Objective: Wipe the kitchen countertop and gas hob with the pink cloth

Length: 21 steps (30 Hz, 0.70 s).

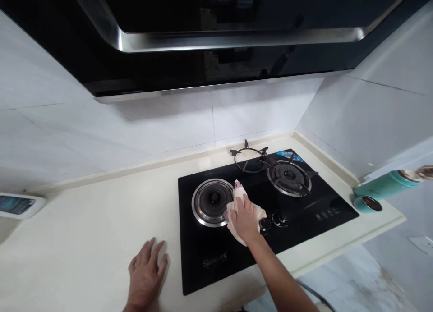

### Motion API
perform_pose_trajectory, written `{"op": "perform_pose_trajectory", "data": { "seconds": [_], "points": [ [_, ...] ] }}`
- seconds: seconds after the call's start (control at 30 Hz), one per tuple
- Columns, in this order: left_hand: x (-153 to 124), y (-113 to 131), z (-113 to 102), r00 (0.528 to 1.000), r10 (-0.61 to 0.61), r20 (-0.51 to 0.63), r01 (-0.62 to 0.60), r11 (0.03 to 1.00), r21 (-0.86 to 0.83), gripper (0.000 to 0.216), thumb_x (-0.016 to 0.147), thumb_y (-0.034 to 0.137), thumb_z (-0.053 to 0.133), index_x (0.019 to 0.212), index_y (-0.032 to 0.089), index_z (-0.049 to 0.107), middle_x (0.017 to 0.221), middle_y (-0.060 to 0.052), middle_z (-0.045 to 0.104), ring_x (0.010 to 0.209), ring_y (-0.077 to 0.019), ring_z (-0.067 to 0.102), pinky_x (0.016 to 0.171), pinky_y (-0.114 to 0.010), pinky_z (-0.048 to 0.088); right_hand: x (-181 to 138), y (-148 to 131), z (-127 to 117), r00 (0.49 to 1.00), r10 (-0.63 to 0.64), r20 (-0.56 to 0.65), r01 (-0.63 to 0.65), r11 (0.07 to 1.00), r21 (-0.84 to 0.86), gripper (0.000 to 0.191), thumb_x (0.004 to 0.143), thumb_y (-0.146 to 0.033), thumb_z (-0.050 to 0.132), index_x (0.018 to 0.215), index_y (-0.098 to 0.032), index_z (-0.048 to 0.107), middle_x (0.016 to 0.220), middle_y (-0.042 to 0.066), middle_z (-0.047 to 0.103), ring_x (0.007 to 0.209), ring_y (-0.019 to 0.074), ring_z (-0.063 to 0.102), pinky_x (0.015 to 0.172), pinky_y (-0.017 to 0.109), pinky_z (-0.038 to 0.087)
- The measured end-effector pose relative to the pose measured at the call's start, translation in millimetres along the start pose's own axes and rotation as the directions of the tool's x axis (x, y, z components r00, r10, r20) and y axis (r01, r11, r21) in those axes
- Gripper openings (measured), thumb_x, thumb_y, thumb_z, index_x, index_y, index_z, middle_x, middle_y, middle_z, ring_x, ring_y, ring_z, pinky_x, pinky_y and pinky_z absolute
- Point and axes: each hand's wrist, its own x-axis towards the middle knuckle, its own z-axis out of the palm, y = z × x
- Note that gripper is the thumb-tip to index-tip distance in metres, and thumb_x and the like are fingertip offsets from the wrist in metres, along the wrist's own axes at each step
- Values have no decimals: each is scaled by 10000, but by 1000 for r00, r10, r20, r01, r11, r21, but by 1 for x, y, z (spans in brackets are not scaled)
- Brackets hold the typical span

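Note:
My right hand point(246, 218) presses a crumpled pale cloth point(234, 234) onto the black glass gas hob point(199, 244). The cloth lies just right of the left burner point(214, 198), touching its metal ring, and left of the control knobs point(274, 221). No pan support sits on that left burner. My left hand point(146, 272) rests on the cream countertop point(101, 222) left of the hob, its fingers spread and nothing in it. The right burner point(289, 176) carries its black pan support.
A loose pan support point(248, 160) lies at the hob's back edge. A teal flask point(385, 185) and a teal cup point(367, 204) stand at the counter's right end. A white device with a screen point(20, 204) is at far left. The range hood point(216, 64) hangs above.

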Motion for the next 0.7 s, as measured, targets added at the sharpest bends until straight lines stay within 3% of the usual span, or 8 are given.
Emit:
{"op": "perform_pose_trajectory", "data": {
  "seconds": [0.23, 0.4, 0.53, 0.6, 0.7],
  "points": [
    [3, 4, -9, 997, -31, 73, 30, 999, 14, 477, 1035, 433, 362, 1377, 273, 653, 1568, -122, 545, 1491, -294, 430, 1187, -504, 327, -64, -32, 31, 978, -66, -196, 82, 994, 74, 502, 947, -270, 546, 1446, -223, 511, 1589, 165, 421, 1349, 350, 477, 1115, 573, 418],
    [10, 11, -18, 994, -48, 97, 46, 999, 16, 496, 1038, 444, 330, 1372, 251, 642, 1576, -144, 521, 1488, -317, 426, 1195, -541, 316, -94, -53, 27, 975, -119, -187, 162, 959, 233, 559, 894, -258, 593, 1446, -221, 515, 1597, 158, 420, 1389, 355, 442, 1146, 591, 402],
    [16, 14, -20, 992, -56, 111, 57, 998, -3, 540, 1046, 487, 274, 1393, 247, 611, 1567, -155, 515, 1486, -322, 426, 1195, -566, 313, -118, -61, 16, 966, -165, -199, 241, 855, 460, 616, 836, -220, 633, 1445, -213, 536, 1603, 156, 431, 1441, 363, 428, 1178, 581, 391],
    [19, 14, -21, 991, -55, 119, 57, 998, -18, 560, 1044, 514, 255, 1403, 252, 596, 1561, -154, 517, 1487, -322, 424, 1195, -576, 313, -134, -53, 11, 968, -91, -236, 211, 802, 559, 496, 860, -235, 617, 1356, -230, 605, 1530, 123, 514, 1387, 321, 505, 1153, 513, 445],
    [22, 17, -22, 991, -53, 126, 58, 998, -35, 597, 1039, 550, 233, 1420, 247, 580, 1570, -161, 504, 1499, -329, 409, 1194, -587, 317, -174, -18, 10, 961, 137, -242, 46, 780, 625, 290, 965, -304, 494, 1182, -251, 679, 1338, 94, 634, 1261, 253, 601, 1092, 434, 510]
  ]
}}
